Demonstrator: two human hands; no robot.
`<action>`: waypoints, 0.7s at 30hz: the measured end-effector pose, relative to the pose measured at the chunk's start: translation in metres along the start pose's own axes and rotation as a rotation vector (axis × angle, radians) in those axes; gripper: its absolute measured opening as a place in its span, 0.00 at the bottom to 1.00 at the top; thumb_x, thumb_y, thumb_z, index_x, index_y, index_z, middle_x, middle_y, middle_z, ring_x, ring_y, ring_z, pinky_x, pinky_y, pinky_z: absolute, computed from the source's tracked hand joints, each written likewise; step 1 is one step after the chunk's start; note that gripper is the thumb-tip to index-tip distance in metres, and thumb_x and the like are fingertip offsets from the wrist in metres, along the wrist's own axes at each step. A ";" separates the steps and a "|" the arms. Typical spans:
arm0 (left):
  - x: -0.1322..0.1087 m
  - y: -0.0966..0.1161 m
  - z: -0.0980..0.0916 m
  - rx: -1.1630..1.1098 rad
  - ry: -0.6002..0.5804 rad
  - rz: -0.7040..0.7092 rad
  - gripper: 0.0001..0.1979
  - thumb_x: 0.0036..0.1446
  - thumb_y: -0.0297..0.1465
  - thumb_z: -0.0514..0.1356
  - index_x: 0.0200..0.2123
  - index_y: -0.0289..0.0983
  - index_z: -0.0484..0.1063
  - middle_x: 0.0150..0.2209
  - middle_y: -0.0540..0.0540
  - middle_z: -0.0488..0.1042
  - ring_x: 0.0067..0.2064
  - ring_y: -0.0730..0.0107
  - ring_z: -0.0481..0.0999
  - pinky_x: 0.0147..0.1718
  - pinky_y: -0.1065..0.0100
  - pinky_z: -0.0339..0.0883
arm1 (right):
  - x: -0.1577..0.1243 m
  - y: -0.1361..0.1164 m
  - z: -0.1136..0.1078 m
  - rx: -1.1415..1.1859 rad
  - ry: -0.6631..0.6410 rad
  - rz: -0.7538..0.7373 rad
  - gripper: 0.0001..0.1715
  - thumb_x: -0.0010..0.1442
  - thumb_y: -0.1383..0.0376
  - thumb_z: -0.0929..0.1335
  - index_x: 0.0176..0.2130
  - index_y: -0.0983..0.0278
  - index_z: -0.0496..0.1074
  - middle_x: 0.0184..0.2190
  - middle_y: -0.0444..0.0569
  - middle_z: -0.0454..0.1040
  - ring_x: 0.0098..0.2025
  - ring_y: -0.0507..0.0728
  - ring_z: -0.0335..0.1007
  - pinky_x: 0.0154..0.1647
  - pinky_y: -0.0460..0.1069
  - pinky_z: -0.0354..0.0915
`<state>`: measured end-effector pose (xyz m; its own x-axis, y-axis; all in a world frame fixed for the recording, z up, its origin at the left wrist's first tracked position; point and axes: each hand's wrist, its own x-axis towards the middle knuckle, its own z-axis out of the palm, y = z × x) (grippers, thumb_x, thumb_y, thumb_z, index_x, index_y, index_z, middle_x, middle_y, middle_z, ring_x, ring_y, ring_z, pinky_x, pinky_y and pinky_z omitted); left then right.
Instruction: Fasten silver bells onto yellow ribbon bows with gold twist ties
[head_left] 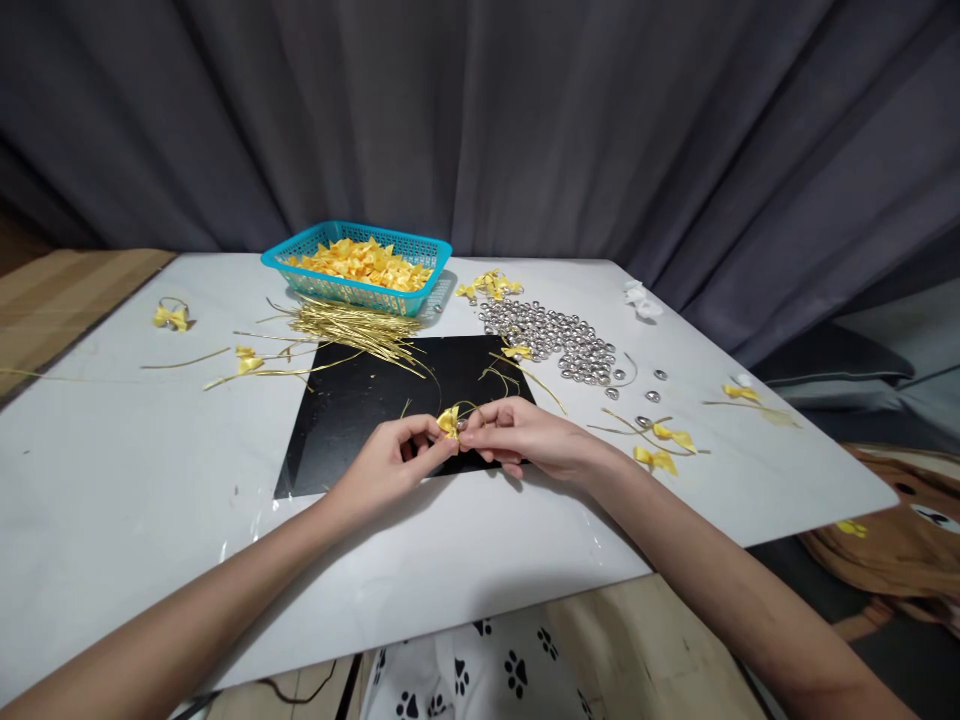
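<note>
A small yellow ribbon bow (448, 420) is pinched between the fingertips of my left hand (394, 452), above the near part of a black mat (352, 430). My right hand (529, 436) meets it from the other side, its thumb and fingers closed at the bow's right edge. A thin gold cord loops up beside the right fingertips, and a bit of silver shows there, partly hidden. Whether the right fingers grip the cord, the silver piece or both is hard to make out.
Behind the mat lie a bundle of gold cords (356, 328) and a blue basket (442, 250) of yellow bows. Silver bells (559, 340) are heaped at the back right. Loose bows (655, 460) and cords lie on the right, and one corded bow (171, 317) on the left.
</note>
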<state>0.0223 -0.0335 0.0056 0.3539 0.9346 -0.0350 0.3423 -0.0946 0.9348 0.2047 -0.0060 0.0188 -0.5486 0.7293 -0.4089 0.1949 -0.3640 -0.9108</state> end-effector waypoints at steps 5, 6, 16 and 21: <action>0.001 0.000 0.001 -0.033 0.006 -0.011 0.13 0.52 0.38 0.56 0.21 0.36 0.65 0.19 0.54 0.61 0.23 0.75 0.57 0.23 0.72 0.51 | 0.000 0.001 -0.001 -0.015 -0.028 -0.004 0.14 0.48 0.60 0.73 0.28 0.68 0.69 0.17 0.37 0.64 0.12 0.41 0.51 0.11 0.39 0.52; 0.001 0.000 0.001 -0.038 0.007 -0.016 0.13 0.51 0.38 0.56 0.21 0.36 0.65 0.19 0.54 0.60 0.23 0.75 0.57 0.23 0.72 0.51 | 0.001 0.002 -0.001 -0.018 -0.036 -0.006 0.14 0.49 0.60 0.72 0.28 0.68 0.69 0.17 0.37 0.64 0.12 0.41 0.52 0.11 0.39 0.51; 0.001 0.000 0.001 -0.063 -0.003 -0.037 0.11 0.49 0.37 0.56 0.21 0.36 0.65 0.20 0.53 0.61 0.25 0.74 0.58 0.24 0.71 0.52 | 0.000 0.000 0.001 -0.023 -0.024 0.001 0.14 0.47 0.59 0.72 0.28 0.68 0.69 0.16 0.37 0.63 0.12 0.42 0.49 0.11 0.40 0.53; 0.002 -0.001 0.000 -0.095 0.016 -0.054 0.11 0.49 0.37 0.57 0.21 0.36 0.65 0.20 0.52 0.62 0.24 0.74 0.59 0.24 0.71 0.52 | 0.003 0.002 0.001 -0.154 0.256 -0.192 0.18 0.43 0.59 0.74 0.31 0.66 0.66 0.20 0.37 0.60 0.16 0.43 0.50 0.13 0.40 0.49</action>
<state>0.0226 -0.0321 0.0042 0.3229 0.9429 -0.0818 0.2764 -0.0113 0.9610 0.2027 -0.0044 0.0159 -0.3691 0.9047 -0.2128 0.2388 -0.1289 -0.9625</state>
